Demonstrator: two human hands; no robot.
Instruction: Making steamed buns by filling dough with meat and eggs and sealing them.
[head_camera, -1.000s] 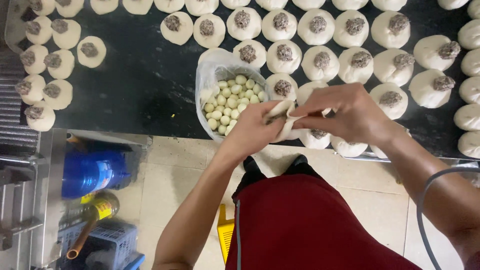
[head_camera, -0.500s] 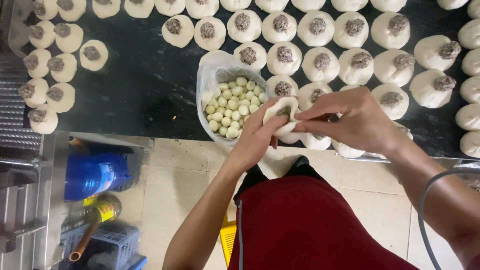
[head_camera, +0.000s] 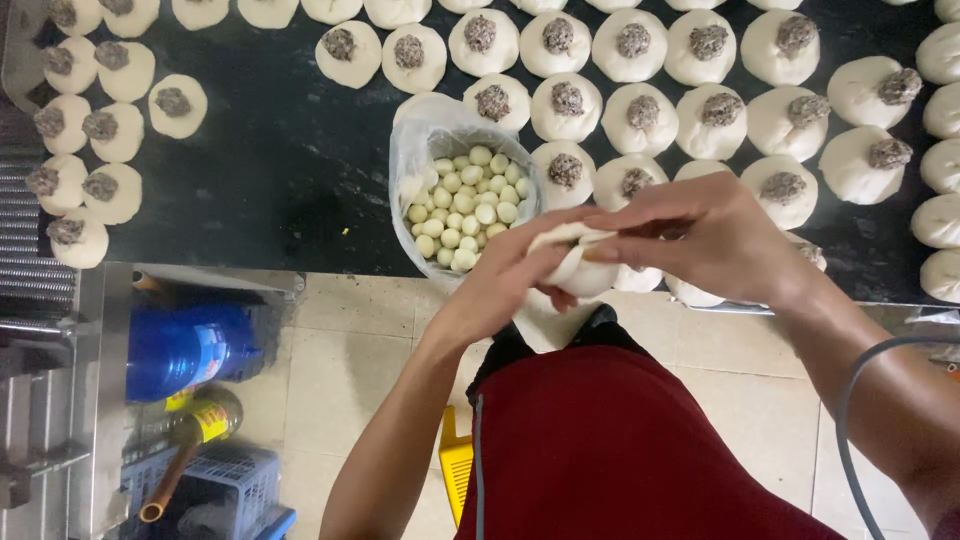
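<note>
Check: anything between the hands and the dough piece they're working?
Nothing visible. Both the left hand and right hand are already on the dough piece, fingers wrapped directly around it, just beside the bag of pale balls.

Dough piece (head_camera: 580, 262) was mostly hidden by both hands; dough rounds (head_camera: 940, 55) at right and top edges were cut off.

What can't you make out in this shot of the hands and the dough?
- Head view: the dough piece is mostly covered by the left hand and right hand, so its filling cannot be seen.
- The dough rounds along the top and right are cut off by the frame edges.
- The bag hides the lower balls.
</note>
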